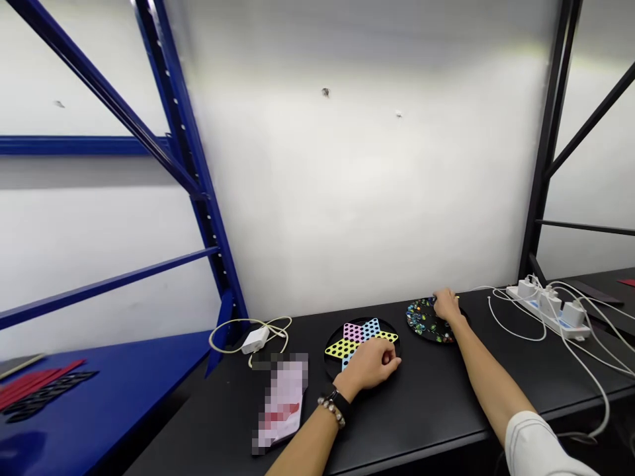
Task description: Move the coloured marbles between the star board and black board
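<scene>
A Chinese checkers board (337, 349) with a star of yellow, pink and blue holed points lies in a round black tray. Over its front right part rests my left hand (370, 365), fingers curled in toward the thumb; whatever they hold, if anything, is hidden. Glass marbles (419, 324) of several colours are spread in a second round black tray (430, 339) to the right. My right hand (447, 305) reaches down at the back right of that tray, its fingers bunched together among the marbles. What its fingertips grip cannot be made out.
A phone (285, 400), partly blurred, lies left of the board, with a white charger (255, 340) and its cable behind. On the right, a power strip (550, 311) carries plugs and loose white cables. A white wall (372, 198) and a blue metal frame (198, 198) stand behind.
</scene>
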Tool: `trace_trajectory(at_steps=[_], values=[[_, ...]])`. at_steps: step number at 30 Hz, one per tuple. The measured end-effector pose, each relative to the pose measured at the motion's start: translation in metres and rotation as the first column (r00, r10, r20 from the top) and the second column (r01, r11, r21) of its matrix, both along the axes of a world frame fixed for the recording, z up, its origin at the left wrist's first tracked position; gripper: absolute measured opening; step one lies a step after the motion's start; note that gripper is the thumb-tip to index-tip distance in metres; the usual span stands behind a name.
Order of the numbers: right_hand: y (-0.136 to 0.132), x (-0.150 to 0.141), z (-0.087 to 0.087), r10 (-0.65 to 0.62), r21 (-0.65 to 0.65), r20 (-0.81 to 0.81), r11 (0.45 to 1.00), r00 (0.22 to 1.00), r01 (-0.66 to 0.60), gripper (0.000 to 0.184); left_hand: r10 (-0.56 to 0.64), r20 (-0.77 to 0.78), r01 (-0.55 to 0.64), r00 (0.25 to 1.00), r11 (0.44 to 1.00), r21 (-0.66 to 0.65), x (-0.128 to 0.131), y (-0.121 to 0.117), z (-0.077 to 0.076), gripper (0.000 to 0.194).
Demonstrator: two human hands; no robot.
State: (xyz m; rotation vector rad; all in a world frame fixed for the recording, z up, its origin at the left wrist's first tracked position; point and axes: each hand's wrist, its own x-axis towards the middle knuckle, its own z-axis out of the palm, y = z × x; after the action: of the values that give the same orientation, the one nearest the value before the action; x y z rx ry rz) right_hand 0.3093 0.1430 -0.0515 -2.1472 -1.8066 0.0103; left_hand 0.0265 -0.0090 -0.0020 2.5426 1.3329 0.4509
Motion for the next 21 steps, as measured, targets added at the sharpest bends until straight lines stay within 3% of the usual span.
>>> trace_trajectory(at_steps=[4, 16, 19, 21], values=[[0.009, -0.001, -0.004, -0.029, -0.001, 0.027, 1.000, 0.999, 0.029, 0.037, -0.009, 0.029, 0.009, 1.000, 1.000, 0.005, -0.001, 0.000, 0.000, 0.017], [0.011, 0.001, -0.003, 0.074, 0.044, 0.105, 0.996, 0.992, -0.079, 0.028, -0.016, 0.038, 0.016, 0.999, 1.000, 0.015, -0.004, 0.003, -0.004, 0.016], [0.011, 0.003, -0.005, 0.074, 0.095, -0.033, 0.993, 0.997, -0.071, 0.025, -0.015, 0.031, 0.014, 0.999, 1.000, 0.010, -0.003, 0.002, -0.003, 0.017], [0.013, 0.006, -0.002, 0.049, 0.172, -0.293, 0.985, 0.955, 0.002, 0.026, -0.012, 0.029, 0.012, 1.000, 1.000, 0.007, -0.003, 0.002, -0.002, 0.018]])
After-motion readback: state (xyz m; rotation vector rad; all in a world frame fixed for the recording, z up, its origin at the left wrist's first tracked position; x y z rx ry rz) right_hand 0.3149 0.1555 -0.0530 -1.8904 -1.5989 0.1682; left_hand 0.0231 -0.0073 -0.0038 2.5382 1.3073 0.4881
